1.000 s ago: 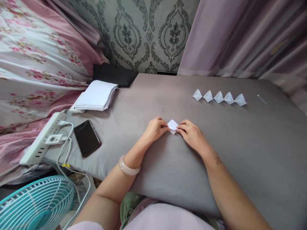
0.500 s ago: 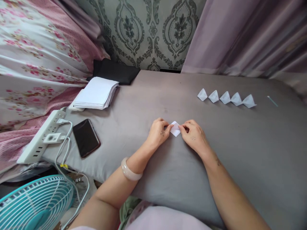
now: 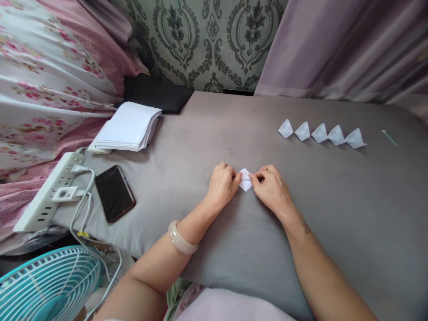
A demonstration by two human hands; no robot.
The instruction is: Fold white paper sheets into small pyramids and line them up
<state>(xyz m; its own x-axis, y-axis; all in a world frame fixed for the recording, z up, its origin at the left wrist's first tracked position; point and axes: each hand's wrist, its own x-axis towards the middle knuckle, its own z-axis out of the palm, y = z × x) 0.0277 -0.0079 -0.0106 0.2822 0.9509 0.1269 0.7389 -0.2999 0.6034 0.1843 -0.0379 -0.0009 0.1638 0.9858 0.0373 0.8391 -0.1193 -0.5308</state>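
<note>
Between my hands is a small piece of folded white paper (image 3: 245,184), roughly diamond-shaped, with a crease line running across its middle. My left hand (image 3: 224,183) pinches its left corner between thumb and fingers. On the opposite side, my right hand (image 3: 271,186) grips the right corner in the same way. Parts of both corners are hidden under the fingertips. Farther back to the right, several folded white paper pieces (image 3: 319,133) stand in a row on the grey cloth surface (image 3: 207,138).
A stack of white paper sheets (image 3: 129,125) lies at the back left beside a black folded cloth (image 3: 160,93). Nearer are a phone (image 3: 114,194) and a power strip (image 3: 50,191) with white cables. A turquoise fan (image 3: 50,285) stands lower left. A thin green-white stick (image 3: 389,138) lies far right.
The paper's crease line now runs level across the middle, with both hands still pinching its corners. The camera view has shifted slightly, moving the surroundings a little in the picture.
</note>
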